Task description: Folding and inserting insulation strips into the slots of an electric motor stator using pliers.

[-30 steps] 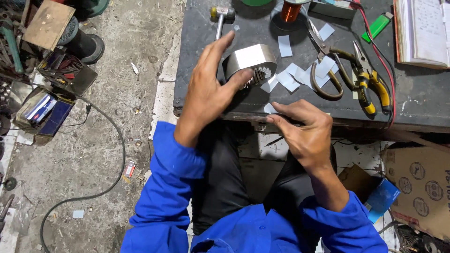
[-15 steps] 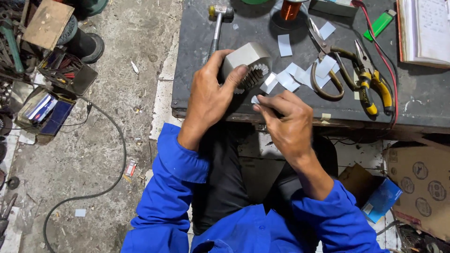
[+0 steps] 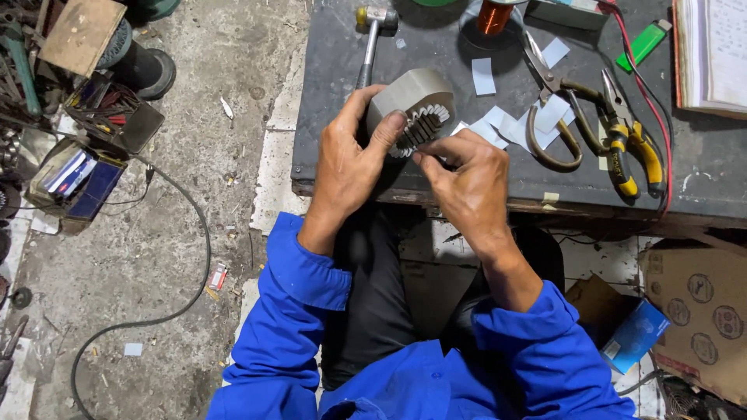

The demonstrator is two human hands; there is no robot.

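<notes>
At the near edge of the dark table (image 3: 700, 187), the left hand (image 3: 346, 167) grips the metal stator core (image 3: 408, 105) (toothed opening facing the right hand (image 3: 467, 183)), whose fingertips pinch closed at the slots, contents unclear

We had a single view, from the camera worn on the head, looking steeply down past the blue sleeves. It sat close above the near edge of the dark tabletop (image 3: 373, 47), with concrete floor (image 3: 187, 194) filling the left side.
</notes>
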